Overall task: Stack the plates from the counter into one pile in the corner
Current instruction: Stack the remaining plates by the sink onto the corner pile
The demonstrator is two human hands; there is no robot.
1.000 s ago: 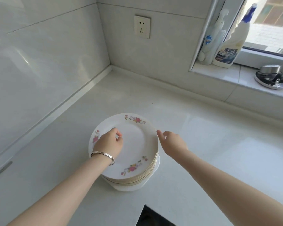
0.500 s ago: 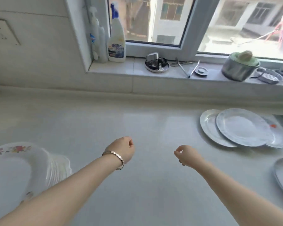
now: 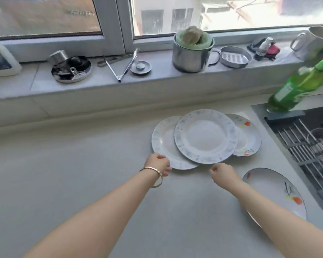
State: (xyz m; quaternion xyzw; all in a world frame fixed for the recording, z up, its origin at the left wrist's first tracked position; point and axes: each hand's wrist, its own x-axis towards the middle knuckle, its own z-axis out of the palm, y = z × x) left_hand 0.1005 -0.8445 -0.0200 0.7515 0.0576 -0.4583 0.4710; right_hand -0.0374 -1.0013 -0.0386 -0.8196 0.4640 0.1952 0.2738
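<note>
Head view looks down on a pale counter (image 3: 67, 183) that runs below a window sill (image 3: 101, 84). At the right edge sits a sink (image 3: 313, 146) with a metal rack across it, and a green bottle (image 3: 296, 86) stands at its far corner.

Three plates lie overlapped on the counter near the sink. The top plate (image 3: 205, 135), blue-speckled on its rim, rests across the other two. The left plate (image 3: 163, 144) has the same blue rim and shows from under it on the left. The far plate (image 3: 250, 138), with red flower marks, shows from under it on the right. A fourth plate (image 3: 276, 190), also with red marks, lies apart, nearer the camera and just beside the sink; the right forearm crosses over its near edge.

On the sill stand a steel pot (image 3: 190, 53) filled with green and beige cloth, a round metal dish (image 3: 71, 68), a soap tray (image 3: 234, 57), tongs (image 3: 126, 65) and a small lid (image 3: 140, 67).

The left hand (image 3: 158, 162), with a bracelet (image 3: 153, 170) on the wrist, is at the near rim of the left plate with fingers curled; whether it grips the rim I cannot tell. The right hand (image 3: 224, 174) is loosely curled and holds nothing, just short of the top plate's near edge.
</note>
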